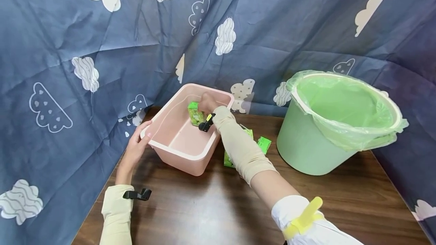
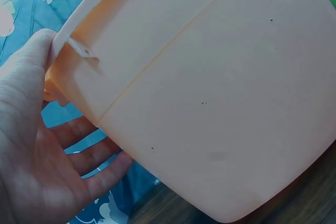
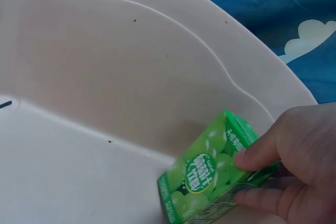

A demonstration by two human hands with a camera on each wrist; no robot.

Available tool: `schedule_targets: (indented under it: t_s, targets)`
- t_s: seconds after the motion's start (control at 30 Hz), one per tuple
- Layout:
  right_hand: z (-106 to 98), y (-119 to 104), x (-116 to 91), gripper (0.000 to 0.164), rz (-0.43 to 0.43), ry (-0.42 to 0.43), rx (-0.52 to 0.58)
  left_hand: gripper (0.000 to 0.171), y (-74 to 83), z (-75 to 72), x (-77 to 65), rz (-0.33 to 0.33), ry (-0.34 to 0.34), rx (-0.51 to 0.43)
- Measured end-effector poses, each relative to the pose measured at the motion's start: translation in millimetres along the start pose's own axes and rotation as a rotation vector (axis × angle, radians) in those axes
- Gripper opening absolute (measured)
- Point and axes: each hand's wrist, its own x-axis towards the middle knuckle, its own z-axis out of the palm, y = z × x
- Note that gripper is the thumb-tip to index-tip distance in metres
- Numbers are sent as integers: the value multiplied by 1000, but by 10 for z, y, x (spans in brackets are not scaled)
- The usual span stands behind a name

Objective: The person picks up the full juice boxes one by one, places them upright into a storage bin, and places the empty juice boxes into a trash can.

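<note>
A pink plastic tub (image 1: 177,152) stands tilted on the dark wooden table. My left hand (image 1: 135,149) holds its left corner, the thumb at the rim and the other fingers along the outside wall, as the left wrist view shows with the tub's outer side (image 2: 220,82). Inside the tub, my right hand (image 1: 207,103) pinches a small green juice box (image 1: 195,115) between thumb and fingers. Close up in the right wrist view, the juice box (image 3: 202,174) leans near the tub's floor, its printed front showing. Part of the right hand's grip is hidden behind the box.
Several green juice boxes (image 1: 263,144) lie right of the tub, partly hidden by my right forearm. A green bucket (image 1: 303,135) with a plastic liner (image 1: 354,129) stands at the right. Behind hangs a blue cloud-patterned cloth (image 1: 136,33). A small dark piece (image 3: 5,104) lies in the tub.
</note>
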Motion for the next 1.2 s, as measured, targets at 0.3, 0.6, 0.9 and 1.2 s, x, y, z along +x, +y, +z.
schedule_targets:
  t_s: [0.3, 0.6, 0.9, 1.2]
  targets:
    - [-34, 7, -84, 10, -26, -52, -134, 45, -8, 37, -22, -14, 12, -23]
    - [-69, 6, -145, 18, -59, -68, -181, 45, 2, 57, -55, -16, 25, -10]
    - [-85, 1, -204, 43, -112, 17, 94, 45, 4, 61, -69, -17, 30, -1]
    - [-193, -111, -327, 12, -50, 106, 550, 45, -8, 59, -39, -10, 31, 6]
